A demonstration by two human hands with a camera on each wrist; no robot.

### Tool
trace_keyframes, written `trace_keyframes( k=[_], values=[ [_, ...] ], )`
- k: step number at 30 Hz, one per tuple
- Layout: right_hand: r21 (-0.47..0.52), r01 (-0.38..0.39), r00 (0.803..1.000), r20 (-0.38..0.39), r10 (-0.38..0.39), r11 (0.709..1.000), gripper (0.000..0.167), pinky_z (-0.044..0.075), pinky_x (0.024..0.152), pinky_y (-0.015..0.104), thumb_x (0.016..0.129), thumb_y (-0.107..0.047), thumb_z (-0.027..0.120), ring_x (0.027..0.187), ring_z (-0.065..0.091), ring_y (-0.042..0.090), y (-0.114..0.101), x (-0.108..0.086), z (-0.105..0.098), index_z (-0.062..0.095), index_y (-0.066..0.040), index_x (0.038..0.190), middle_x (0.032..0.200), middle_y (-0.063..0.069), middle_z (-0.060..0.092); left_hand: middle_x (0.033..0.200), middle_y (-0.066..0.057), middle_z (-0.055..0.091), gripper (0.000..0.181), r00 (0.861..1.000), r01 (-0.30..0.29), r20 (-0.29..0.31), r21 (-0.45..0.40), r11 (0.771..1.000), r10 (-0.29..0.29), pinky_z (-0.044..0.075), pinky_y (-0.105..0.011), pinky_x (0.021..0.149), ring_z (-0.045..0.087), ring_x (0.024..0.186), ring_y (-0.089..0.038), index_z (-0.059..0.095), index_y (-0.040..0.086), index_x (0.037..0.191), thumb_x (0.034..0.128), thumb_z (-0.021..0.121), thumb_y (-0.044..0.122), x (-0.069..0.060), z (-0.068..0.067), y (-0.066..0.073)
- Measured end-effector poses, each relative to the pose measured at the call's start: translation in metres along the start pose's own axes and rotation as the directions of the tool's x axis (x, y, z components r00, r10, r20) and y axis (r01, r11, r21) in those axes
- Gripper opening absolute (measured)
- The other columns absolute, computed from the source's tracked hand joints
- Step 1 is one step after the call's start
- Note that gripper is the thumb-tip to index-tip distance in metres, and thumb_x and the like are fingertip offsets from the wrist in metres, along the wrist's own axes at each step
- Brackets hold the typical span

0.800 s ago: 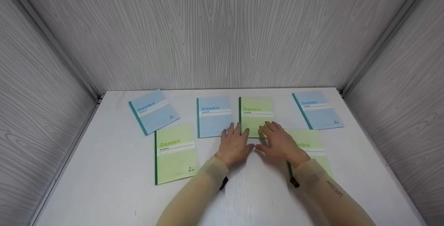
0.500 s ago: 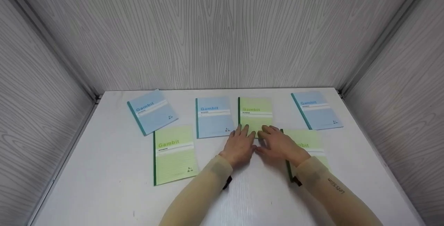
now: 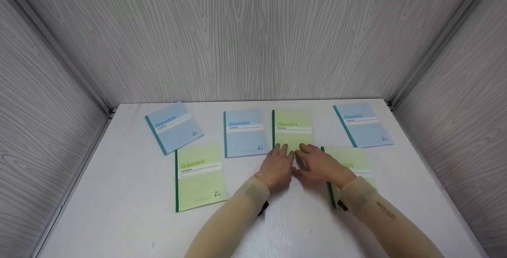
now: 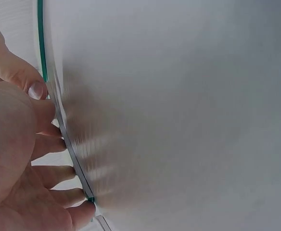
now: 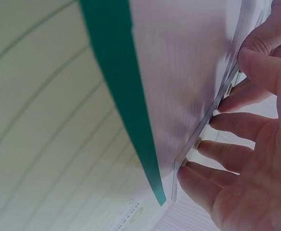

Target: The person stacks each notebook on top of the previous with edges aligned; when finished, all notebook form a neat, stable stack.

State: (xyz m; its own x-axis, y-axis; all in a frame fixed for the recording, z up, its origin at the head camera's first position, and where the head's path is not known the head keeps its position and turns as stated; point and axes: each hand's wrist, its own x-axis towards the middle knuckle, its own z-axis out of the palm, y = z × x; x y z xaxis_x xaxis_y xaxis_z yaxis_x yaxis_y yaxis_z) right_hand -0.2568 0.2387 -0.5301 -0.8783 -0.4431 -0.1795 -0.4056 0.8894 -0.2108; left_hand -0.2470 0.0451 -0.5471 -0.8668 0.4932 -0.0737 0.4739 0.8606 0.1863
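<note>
A green notebook [image 3: 293, 121] with a dark spine lies at the back centre of the table, cover up and marked "Gambit". My left hand [image 3: 277, 167] lays outstretched fingers on its near edge, towards the left corner. My right hand [image 3: 320, 165], fingers slightly bent, touches that same edge further right. Both thumbs point inward, close to each other. In the left wrist view, fingertips [image 4: 85, 211] meet the thin edge of a notebook. The right wrist view has the fingers [image 5: 236, 125] along a notebook edge too. The hands hide the notebook's lowest strip.
Just left lies a blue notebook [image 3: 245, 133]. Another blue notebook [image 3: 174, 127] is tilted at far left, touching a green notebook [image 3: 201, 179]. A third blue notebook [image 3: 363, 125] lies back right. Below it, one green notebook [image 3: 356, 155] is partly under my right forearm. Grey panels [image 3: 253, 36] enclose the table.
My left hand has moved right, off the blue notebook's corner and onto the green notebook's near edge. My right hand has shifted slightly, its fingers a little more bent. The notebooks look unmoved.
</note>
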Motion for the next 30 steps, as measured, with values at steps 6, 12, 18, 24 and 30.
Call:
trace_keyframes(
  k=[6, 12, 18, 24, 30],
  values=[
    [0.021, -0.005, 1.000, 0.020, 0.005, 1.000, 0.082, 0.035, 0.136, 0.067, 0.109, -0.056, 0.065, 0.169, 0.035, 0.052, 0.003, -0.002, 0.000, 0.049, -0.003, 0.168, 0.181, 0.026, 0.037, 0.182, -0.019, 0.039, 0.059, 1.000, 0.005, -0.003, 0.018, 1.000, -0.005, 0.039, -0.052, 0.138, 0.036, 0.170, -0.043, 0.049, 0.009, 0.169, 0.1164, 0.056, 0.034, 0.002, 0.001, 0.005],
    [0.047, 0.002, 0.999, 0.033, -0.004, 0.999, 0.083, 0.033, 0.136, 0.068, 0.109, -0.057, 0.063, 0.169, 0.033, 0.053, 0.005, -0.003, -0.001, 0.048, -0.001, 0.168, 0.181, 0.028, 0.036, 0.181, -0.021, 0.039, 0.060, 1.000, 0.001, 0.005, 0.025, 1.000, -0.001, 0.040, -0.052, 0.137, 0.037, 0.169, -0.045, 0.049, 0.008, 0.169, 0.1157, 0.057, 0.034, 0.001, -0.001, 0.006],
    [0.063, 0.008, 0.999, 0.031, -0.010, 0.998, 0.081, 0.033, 0.136, 0.068, 0.108, -0.054, 0.067, 0.169, 0.033, 0.053, 0.007, -0.003, -0.004, 0.050, -0.001, 0.167, 0.181, 0.027, 0.035, 0.180, -0.022, 0.040, 0.060, 1.000, 0.019, -0.006, 0.012, 1.000, -0.019, 0.041, -0.053, 0.137, 0.038, 0.169, -0.046, 0.050, 0.007, 0.168, 0.1148, 0.060, 0.033, 0.002, 0.000, 0.010],
    [0.053, 0.007, 0.999, 0.043, -0.009, 0.999, 0.083, 0.032, 0.137, 0.068, 0.107, -0.055, 0.068, 0.170, 0.031, 0.052, 0.007, -0.004, -0.005, 0.049, -0.002, 0.168, 0.182, 0.027, 0.034, 0.182, -0.020, 0.038, 0.062, 0.999, 0.039, 0.002, -0.009, 0.999, -0.039, 0.038, -0.052, 0.138, 0.035, 0.171, -0.044, 0.049, 0.009, 0.169, 0.1144, 0.061, 0.035, 0.002, 0.000, 0.012],
    [0.060, -0.006, 0.999, 0.051, 0.003, 0.998, 0.085, 0.031, 0.138, 0.067, 0.105, -0.056, 0.071, 0.171, 0.030, 0.051, 0.006, -0.002, -0.005, 0.049, -0.005, 0.169, 0.184, 0.024, 0.033, 0.183, -0.021, 0.036, 0.064, 0.999, 0.046, 0.020, -0.015, 0.999, -0.046, 0.037, -0.053, 0.139, 0.033, 0.171, -0.044, 0.047, 0.009, 0.171, 0.1153, 0.059, 0.038, 0.001, -0.002, 0.013]
  ],
)
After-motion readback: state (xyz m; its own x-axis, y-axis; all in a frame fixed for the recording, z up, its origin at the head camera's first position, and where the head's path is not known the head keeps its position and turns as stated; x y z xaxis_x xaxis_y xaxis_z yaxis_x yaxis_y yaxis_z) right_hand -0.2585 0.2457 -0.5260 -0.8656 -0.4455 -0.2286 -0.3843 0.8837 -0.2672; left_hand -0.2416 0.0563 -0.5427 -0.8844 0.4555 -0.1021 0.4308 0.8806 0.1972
